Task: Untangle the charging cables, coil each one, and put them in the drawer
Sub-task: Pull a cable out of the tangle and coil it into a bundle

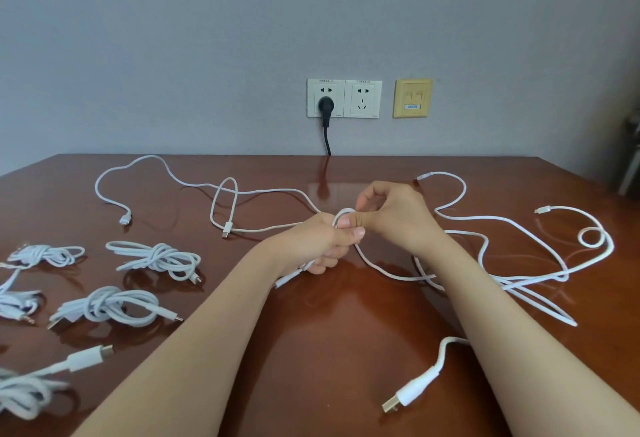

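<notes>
So both hands are on one thin white charging cable (381,268): left hand (325,246) grips it, right hand (391,218) pinches a small loop. Five knotted white cable bundles (157,260) sit left on the glossy brown wooden surface (346,350).

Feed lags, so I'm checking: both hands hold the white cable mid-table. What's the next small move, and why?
Probably the right hand should draw in another length and lay it into the left hand as a second loop. Only one small loop shows between the hands, and the white cable trails loose across the table.
</notes>
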The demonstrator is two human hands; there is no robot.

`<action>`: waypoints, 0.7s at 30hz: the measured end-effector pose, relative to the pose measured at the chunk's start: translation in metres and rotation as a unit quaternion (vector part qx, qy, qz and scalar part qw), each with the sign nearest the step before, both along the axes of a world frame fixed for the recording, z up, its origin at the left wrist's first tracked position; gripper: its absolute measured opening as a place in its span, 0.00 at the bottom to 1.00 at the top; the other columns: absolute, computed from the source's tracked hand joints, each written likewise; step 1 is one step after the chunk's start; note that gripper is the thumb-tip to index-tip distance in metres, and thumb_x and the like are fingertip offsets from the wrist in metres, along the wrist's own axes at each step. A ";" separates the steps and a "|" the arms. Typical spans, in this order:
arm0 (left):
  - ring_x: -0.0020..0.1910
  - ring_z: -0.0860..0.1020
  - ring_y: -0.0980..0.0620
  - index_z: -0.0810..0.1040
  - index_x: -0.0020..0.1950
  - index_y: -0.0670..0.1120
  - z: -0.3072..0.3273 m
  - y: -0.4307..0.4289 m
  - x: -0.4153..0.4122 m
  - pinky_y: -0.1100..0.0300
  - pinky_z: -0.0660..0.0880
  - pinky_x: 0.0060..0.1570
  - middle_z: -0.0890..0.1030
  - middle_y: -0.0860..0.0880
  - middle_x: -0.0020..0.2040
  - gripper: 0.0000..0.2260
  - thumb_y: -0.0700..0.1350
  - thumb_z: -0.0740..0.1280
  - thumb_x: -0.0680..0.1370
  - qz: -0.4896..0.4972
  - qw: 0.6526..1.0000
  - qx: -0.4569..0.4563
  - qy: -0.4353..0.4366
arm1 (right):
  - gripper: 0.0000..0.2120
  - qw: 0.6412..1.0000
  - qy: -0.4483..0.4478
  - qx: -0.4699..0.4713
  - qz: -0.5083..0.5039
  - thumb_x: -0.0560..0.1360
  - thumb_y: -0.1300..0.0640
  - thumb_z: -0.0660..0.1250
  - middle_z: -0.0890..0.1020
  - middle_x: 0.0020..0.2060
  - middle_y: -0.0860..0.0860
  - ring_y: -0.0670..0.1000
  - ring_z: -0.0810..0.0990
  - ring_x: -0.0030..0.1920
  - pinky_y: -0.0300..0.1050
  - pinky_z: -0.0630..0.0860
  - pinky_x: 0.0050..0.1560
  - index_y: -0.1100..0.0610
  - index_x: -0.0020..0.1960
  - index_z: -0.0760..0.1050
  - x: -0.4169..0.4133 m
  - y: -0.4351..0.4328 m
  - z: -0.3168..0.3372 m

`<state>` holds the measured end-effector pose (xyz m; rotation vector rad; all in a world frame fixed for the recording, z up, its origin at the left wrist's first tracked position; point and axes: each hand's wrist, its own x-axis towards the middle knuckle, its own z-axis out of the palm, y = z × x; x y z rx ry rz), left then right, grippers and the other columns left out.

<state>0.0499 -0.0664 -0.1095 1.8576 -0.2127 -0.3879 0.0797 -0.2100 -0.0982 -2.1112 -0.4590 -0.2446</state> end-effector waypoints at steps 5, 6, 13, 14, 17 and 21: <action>0.17 0.57 0.59 0.70 0.42 0.45 0.001 0.001 -0.001 0.70 0.55 0.18 0.60 0.53 0.21 0.12 0.47 0.54 0.83 -0.005 1.000 -0.027 -0.013 | 0.09 0.996 0.030 0.055 0.063 0.73 0.53 0.70 0.77 0.22 0.48 0.41 0.74 0.24 0.29 0.68 0.33 0.56 0.37 0.75 -0.001 0.003 -0.002; 0.18 0.56 0.59 0.70 0.42 0.46 0.000 0.001 -0.001 0.69 0.55 0.18 0.60 0.54 0.22 0.13 0.48 0.53 0.83 -0.007 0.999 -0.032 -0.017 | 0.11 0.995 0.032 0.072 0.066 0.75 0.53 0.68 0.77 0.22 0.49 0.40 0.73 0.24 0.28 0.67 0.32 0.57 0.36 0.75 -0.001 0.003 -0.001; 0.16 0.56 0.58 0.68 0.40 0.44 -0.002 0.001 0.002 0.70 0.54 0.17 0.60 0.53 0.19 0.16 0.51 0.51 0.83 0.057 0.991 -0.120 0.003 | 0.17 0.995 0.048 0.083 0.041 0.79 0.49 0.59 0.71 0.20 0.49 0.41 0.66 0.18 0.28 0.61 0.23 0.54 0.34 0.71 -0.003 0.007 -0.001; 0.16 0.56 0.58 0.68 0.39 0.44 -0.002 0.002 0.003 0.70 0.54 0.17 0.59 0.53 0.19 0.17 0.51 0.51 0.83 0.068 0.988 -0.142 0.005 | 0.17 0.995 0.051 0.080 0.040 0.79 0.48 0.58 0.71 0.20 0.50 0.41 0.65 0.18 0.28 0.61 0.23 0.54 0.36 0.73 -0.002 0.008 -0.002; 0.16 0.55 0.58 0.67 0.39 0.45 -0.003 0.003 0.005 0.71 0.53 0.17 0.59 0.53 0.19 0.17 0.51 0.50 0.83 0.105 0.973 -0.206 -0.002 | 0.16 0.995 0.050 0.071 0.045 0.80 0.49 0.57 0.69 0.18 0.48 0.42 0.64 0.18 0.31 0.61 0.24 0.53 0.37 0.75 0.001 0.009 -0.005; 0.16 0.55 0.58 0.68 0.39 0.46 -0.005 0.005 0.009 0.70 0.53 0.16 0.59 0.53 0.19 0.17 0.51 0.50 0.83 0.154 0.953 -0.260 -0.010 | 0.17 0.999 0.017 0.035 -0.010 0.77 0.48 0.61 0.72 0.18 0.44 0.43 0.69 0.25 0.41 0.67 0.35 0.50 0.32 0.74 0.007 0.009 -0.009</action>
